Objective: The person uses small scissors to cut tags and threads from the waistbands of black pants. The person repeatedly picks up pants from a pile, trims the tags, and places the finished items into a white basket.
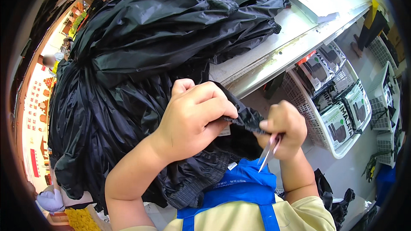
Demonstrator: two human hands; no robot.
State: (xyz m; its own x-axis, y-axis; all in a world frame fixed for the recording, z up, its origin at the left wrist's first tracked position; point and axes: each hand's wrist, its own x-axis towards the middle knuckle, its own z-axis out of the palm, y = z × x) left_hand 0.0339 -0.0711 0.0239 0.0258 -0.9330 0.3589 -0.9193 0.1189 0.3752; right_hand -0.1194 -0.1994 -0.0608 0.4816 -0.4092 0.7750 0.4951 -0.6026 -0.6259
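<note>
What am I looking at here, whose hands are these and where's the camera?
This is one picture from a wide fisheye camera worn on a person's head, looking down, so straight edges bend. There is no machine, only bare hands. The left hand pinches a fold of a black garment, one of a big pile of shiny black clothes heaped on a pale table. The right hand holds small metal snips, blades pointing down, close to the pinched fabric. Right of the table stand white plastic baskets holding flat packets. The blue apron at the bottom is the person's own.

Single head-worn fisheye view, looking steeply down, close over the table, edges bowed
</note>
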